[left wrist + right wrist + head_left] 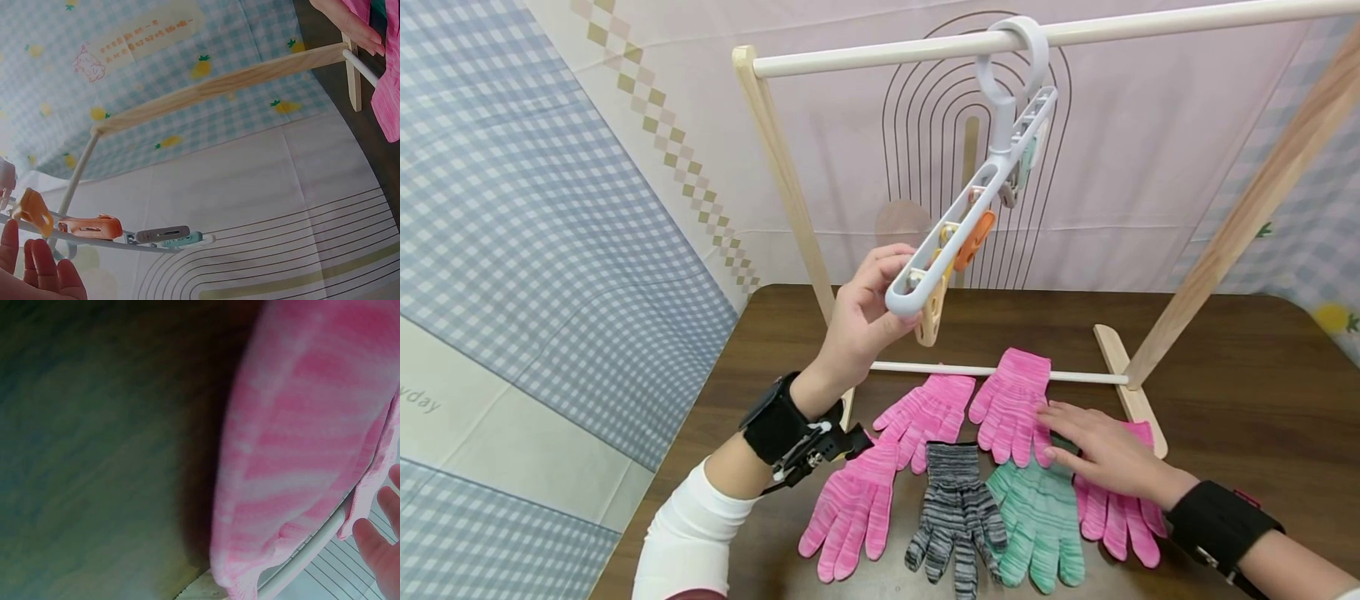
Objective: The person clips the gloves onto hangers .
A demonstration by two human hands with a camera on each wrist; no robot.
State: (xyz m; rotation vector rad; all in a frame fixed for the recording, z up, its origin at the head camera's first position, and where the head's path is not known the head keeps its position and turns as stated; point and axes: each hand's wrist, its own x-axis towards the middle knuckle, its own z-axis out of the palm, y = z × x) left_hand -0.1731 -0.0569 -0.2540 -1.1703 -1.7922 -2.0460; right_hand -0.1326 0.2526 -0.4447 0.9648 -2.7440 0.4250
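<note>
Head view: streaked-pink knitted gloves (pixel 856 500), a grey-black knitted glove (pixel 955 492) and a mint-green knitted glove (pixel 1037 508) lie below the left grip (pixel 861 307), which holds the near end of a pale-grey plastic clip hanger (pixel 998 158). Right grip (pixel 1101 450), fingers loosely extended, overlaps the upper pink glove (pixel 1011 396). Beyond, pale wooden rack posts (pixel 1235 237) stand well apart inside the brown worktop's (pixel 1240 358) edge.

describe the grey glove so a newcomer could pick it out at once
On the brown table, find the wooden rack. In front of its lower bar, the grey glove lies between a pink glove, left, and the green glove, right. It alone is streaked black and grey.
</note>
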